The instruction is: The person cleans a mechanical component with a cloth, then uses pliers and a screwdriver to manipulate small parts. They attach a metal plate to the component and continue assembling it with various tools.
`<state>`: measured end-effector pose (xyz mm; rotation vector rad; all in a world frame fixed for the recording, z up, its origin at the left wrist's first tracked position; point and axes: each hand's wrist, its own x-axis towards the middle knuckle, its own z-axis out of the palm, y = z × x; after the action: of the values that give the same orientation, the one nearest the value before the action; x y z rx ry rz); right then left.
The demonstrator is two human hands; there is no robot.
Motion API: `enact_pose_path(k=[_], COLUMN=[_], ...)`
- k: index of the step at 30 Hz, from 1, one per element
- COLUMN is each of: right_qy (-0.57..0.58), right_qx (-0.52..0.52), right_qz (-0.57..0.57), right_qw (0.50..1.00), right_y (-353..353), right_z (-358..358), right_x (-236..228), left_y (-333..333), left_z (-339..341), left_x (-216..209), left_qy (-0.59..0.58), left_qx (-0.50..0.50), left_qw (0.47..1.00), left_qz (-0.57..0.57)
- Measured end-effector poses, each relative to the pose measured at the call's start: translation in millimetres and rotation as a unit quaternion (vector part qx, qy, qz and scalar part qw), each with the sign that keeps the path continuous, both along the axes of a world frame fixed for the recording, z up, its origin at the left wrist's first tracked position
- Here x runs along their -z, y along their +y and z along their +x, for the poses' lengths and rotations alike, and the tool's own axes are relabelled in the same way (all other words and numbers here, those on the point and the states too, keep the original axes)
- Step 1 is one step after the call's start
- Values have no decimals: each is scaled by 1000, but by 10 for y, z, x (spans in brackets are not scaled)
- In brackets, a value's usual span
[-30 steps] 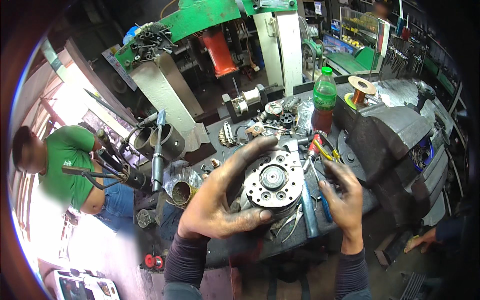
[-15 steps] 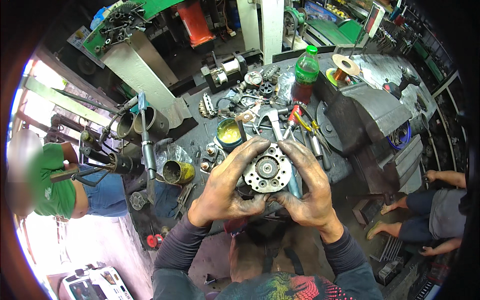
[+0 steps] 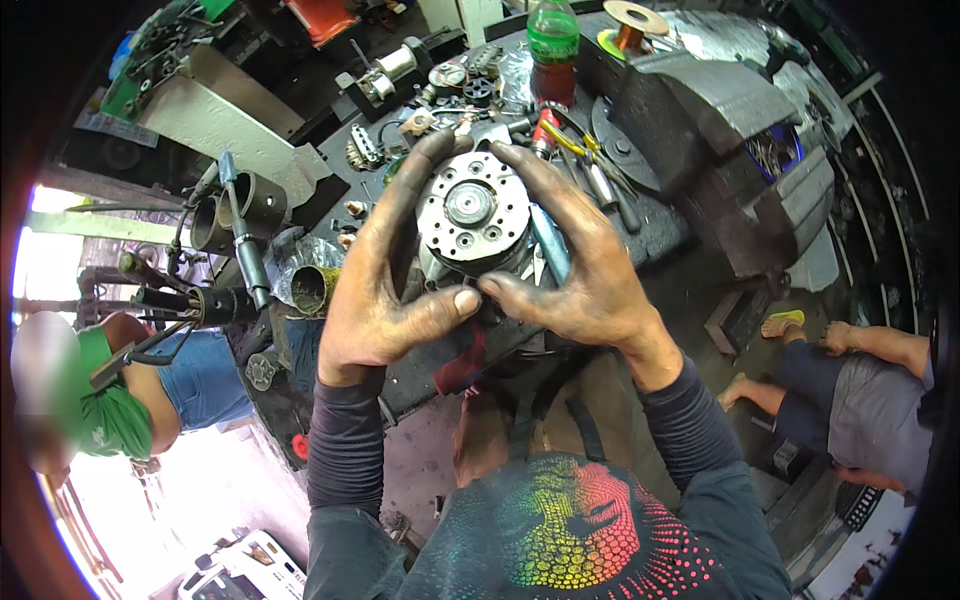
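Observation:
Between my two hands, over the front of the workbench, is a round metal plate [image 3: 459, 232] with a ring of holes and a bearing-like hub at its centre. Its flat face is turned up toward me. My left hand [image 3: 372, 270] curves round its left side, and my right hand [image 3: 585, 255] curves round the right. Both sets of fingertips reach its far edge, while the thumbs come together at the near side. The underside is hidden. Just right of the plate lies a tool with a blue handle [image 3: 551, 243], partly covered by my right hand.
Yellow-handled pliers [image 3: 578, 138] and other hand tools lie beyond my right hand, near a green bottle [image 3: 553, 50]. A large bench vise [image 3: 700, 130] stands to the right. A yellow can [image 3: 316, 289] sits at left. Other people are at the left [image 3: 110, 390] and right [image 3: 870, 400].
The view has shifted, so the bench appears higher. My hands and the round plate sit farther up and left in the picture, with the plate's face showing larger. Both hands still hold it.

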<state>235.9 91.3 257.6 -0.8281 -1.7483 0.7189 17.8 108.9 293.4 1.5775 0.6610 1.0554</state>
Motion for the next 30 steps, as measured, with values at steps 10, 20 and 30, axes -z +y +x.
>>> enact_pose_path(k=[10,20,30], right_qy=[181,89,-163], right_qx=[84,37,20], right_qz=[-29,-59,3], right_qw=[979,994,986], right_y=[-94,-72,90], right_z=[-324,-169,26], right_x=[214,-34,-409], left_y=[95,-15,7], left_z=[478,304,58], left_x=[18,100,313], left_qy=[-2,27,116], left_qx=[-170,-143,-67], left_qw=[985,983,982], left_qz=[41,111,137])
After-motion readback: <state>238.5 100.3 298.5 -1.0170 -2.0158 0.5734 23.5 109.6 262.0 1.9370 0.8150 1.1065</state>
